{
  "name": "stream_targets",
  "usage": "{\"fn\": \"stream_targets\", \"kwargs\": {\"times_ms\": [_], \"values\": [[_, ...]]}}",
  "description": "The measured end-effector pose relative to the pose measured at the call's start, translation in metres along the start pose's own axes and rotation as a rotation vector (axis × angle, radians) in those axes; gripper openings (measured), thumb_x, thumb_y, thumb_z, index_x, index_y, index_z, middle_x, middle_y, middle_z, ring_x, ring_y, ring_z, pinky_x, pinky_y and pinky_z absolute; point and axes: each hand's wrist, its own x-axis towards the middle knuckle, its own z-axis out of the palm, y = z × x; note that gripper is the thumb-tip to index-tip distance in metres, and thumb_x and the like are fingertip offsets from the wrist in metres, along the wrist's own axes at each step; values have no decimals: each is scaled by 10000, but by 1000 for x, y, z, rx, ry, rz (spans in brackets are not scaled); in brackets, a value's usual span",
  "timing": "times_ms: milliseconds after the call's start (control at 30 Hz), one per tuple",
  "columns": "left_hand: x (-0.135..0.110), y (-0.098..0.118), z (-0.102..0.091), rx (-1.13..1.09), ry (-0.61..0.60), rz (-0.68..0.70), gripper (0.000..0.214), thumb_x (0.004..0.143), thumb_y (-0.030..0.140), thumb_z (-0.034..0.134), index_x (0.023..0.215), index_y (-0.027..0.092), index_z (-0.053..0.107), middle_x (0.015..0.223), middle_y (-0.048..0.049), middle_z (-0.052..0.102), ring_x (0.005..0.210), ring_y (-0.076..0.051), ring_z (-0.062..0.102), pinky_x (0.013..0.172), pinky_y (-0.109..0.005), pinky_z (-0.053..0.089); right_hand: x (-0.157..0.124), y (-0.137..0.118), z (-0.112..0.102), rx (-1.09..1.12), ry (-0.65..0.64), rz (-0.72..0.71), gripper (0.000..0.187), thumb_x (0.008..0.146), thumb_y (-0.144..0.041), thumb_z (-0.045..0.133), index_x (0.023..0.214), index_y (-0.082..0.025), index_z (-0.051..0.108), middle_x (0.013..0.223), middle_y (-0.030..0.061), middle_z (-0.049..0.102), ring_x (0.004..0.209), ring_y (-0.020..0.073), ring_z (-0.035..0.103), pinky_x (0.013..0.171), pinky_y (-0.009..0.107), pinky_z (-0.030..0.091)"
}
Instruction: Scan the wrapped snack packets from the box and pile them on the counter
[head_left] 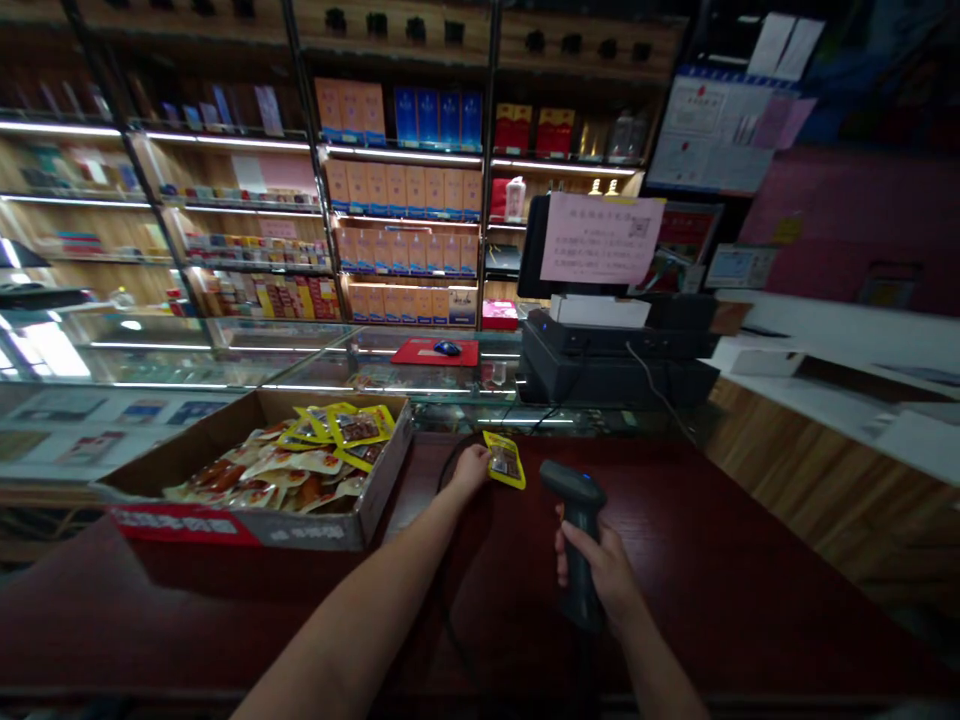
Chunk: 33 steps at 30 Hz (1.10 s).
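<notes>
A dark red counter [712,560] carries a cardboard box [225,440] full of yellow snack packets at its left. Behind it stands a cash register [615,350]. The right hand [600,570] wraps closed around a barcode scanner [574,500], its head just beside a yellow packet [505,459] pinched by the left hand [471,468] above the counter.

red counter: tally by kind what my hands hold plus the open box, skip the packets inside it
yellow snack packet, pinched in the left hand: 1
barcode scanner, gripped in the right hand: 1
cardboard box, open, left of the hands: 1
total: 3
</notes>
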Motion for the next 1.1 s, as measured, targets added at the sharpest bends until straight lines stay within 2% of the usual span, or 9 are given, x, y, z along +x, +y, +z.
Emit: {"fn": "stream_targets", "kwargs": {"times_ms": [167, 267, 333, 433, 567, 667, 867, 1000, 1100], "values": [[-17, 10, -16, 272, 175, 265, 59, 714, 125, 579, 705, 164, 622, 831, -105, 674, 885, -218, 626, 862, -342, 432, 0, 1, 3, 4, -15, 4, 516, 573, -465, 758, 921, -149, 546, 519, -51, 578, 353, 109, 514, 336, 233, 440], [-28, 19, -43, 307, 232, 405, 69, 708, 131, 593, 732, 169, 645, 957, -112, 671, 979, -222, 603, 929, -361, 405, 2, 6, 11, 2, -53, 28, 521, 570, -468, 762, 922, -150, 547, 527, -50, 579, 359, 112, 520, 343, 237, 446], [-31, 27, -72, 354, 292, 489, 71, 714, 155, 598, 757, 170, 654, 1033, -121, 653, 1044, -229, 578, 959, -363, 390, 3, 11, 20, 0, -86, 45, 530, 582, -474, 757, 941, -150, 543, 532, -50, 580, 364, 112, 521, 344, 236, 447], [-29, 37, -132, 484, 420, 527, 110, 739, 203, 584, 813, 163, 655, 1046, -126, 641, 1040, -234, 573, 946, -356, 402, 6, 19, 38, 10, -153, 54, 531, 604, -473, 749, 965, -150, 533, 542, -51, 581, 367, 108, 517, 340, 229, 442], [-22, 44, -211, 697, 612, 407, 193, 764, 256, 548, 904, 161, 642, 983, -114, 647, 981, -243, 578, 903, -358, 417, 9, 30, 69, 9, -264, 61, 508, 621, -475, 739, 947, -148, 528, 551, -50, 575, 363, 105, 515, 335, 225, 435], [-14, 44, -248, 870, 643, 278, 284, 775, 314, 535, 985, 151, 634, 1037, -144, 643, 1015, -272, 567, 912, -370, 400, 12, 37, 92, -23, -337, 66, 489, 636, -472, 724, 940, -146, 521, 547, -48, 574, 355, 109, 518, 332, 225, 433], [1, 45, -269, 1132, 453, 31, 337, 681, 356, 632, 952, 157, 644, 997, -202, 661, 984, -364, 588, 839, -462, 410, 11, 40, 131, -54, -422, 61, 438, 645, -444, 705, 913, -153, 517, 555, -44, 577, 357, 113, 524, 330, 226, 436], [8, 46, -279, 1081, 379, -42, 279, 581, 260, 695, 833, 151, 646, 978, -205, 666, 933, -342, 618, 793, -405, 442, 8, 40, 143, -65, -438, 50, 404, 651, -430, 691, 885, -154, 510, 546, -46, 572, 342, 105, 513, 321, 220, 429], [7, 45, -285, 943, 401, 10, 106, 626, 251, 644, 655, 156, 608, 835, -175, 674, 864, -299, 634, 757, -354, 450, 8, 43, 146, -65, -436, 65, 427, 641, -438, 695, 897, -153, 509, 539, -50, 568, 342, 107, 515, 323, 220, 431]]}}
